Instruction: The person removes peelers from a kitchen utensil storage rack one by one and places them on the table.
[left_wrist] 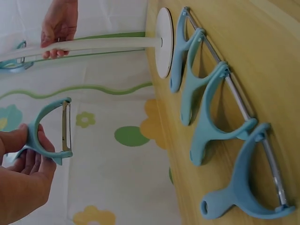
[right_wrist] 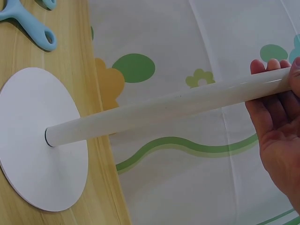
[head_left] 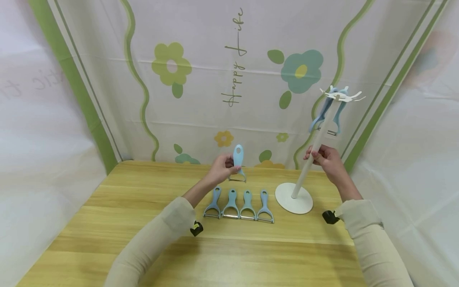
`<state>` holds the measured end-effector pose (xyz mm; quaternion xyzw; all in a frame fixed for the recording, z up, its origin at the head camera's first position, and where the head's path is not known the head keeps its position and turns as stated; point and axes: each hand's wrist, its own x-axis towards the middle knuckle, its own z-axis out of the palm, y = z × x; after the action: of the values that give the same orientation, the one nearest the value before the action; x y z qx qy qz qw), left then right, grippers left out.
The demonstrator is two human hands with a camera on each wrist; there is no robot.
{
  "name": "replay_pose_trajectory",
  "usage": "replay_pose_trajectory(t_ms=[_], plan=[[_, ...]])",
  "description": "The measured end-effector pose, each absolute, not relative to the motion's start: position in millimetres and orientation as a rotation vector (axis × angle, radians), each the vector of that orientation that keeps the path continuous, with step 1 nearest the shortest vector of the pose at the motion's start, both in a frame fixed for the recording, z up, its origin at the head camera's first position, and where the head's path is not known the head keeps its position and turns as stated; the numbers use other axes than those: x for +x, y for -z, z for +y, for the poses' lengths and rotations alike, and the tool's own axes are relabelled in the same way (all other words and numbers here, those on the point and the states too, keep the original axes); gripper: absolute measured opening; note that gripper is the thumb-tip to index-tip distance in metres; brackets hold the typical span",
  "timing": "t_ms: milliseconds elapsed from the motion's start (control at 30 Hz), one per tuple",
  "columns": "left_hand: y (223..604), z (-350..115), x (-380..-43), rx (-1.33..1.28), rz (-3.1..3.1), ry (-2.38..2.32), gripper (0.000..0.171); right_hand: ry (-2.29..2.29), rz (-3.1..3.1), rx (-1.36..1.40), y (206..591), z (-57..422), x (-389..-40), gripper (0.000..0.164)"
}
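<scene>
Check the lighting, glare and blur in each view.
Head: bright, soft shadow on the tabletop by the left sleeve, a peeler blade glinting; left wrist: dimmer, held peeler fairly sharp; right wrist: also dimmer, pale highlight along the white pole.

Left arm (head_left: 154, 235): one, in a pale beige sleeve, running from the near left toward the far middle; left wrist (head_left: 195, 194) bare beyond the cuff. Left hand (head_left: 222, 168): raised, in a pinch grip; left thumb (left_wrist: 13, 139) set opposite the left fingers (left_wrist: 44, 154), which are bent. Right arm (head_left: 373, 243): one, sleeve matching, running from the near right toward the far side, slanting slightly left; right wrist (head_left: 348, 188) likewise bare. Right hand (head_left: 329, 160): raised, in a wrapped grip; right fingers (right_wrist: 259, 115) curled, palm (right_wrist: 281, 150) turned left. Hands: two, well apart.
</scene>
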<state>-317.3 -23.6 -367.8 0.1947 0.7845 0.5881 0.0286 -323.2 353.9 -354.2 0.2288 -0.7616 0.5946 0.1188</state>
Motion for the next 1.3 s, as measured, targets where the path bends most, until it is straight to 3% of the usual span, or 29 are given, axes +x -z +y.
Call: replay_pose_trajectory(t_ms=[267,833,1300], plan=[[379,-36,-315,0.568,2.426,-1.814,0.016,-1.778,-2.199,0.683,355,354,-323,0.019],[401,-70,-306,0.453,2.497,-1.713,0.018,-1.742,-2.219,0.683,356,356,-325,0.029],[423,-100,-304,0.367,2.496,-1.652,0.016,-1.737,-2.221,0.676,356,355,-324,0.025]])
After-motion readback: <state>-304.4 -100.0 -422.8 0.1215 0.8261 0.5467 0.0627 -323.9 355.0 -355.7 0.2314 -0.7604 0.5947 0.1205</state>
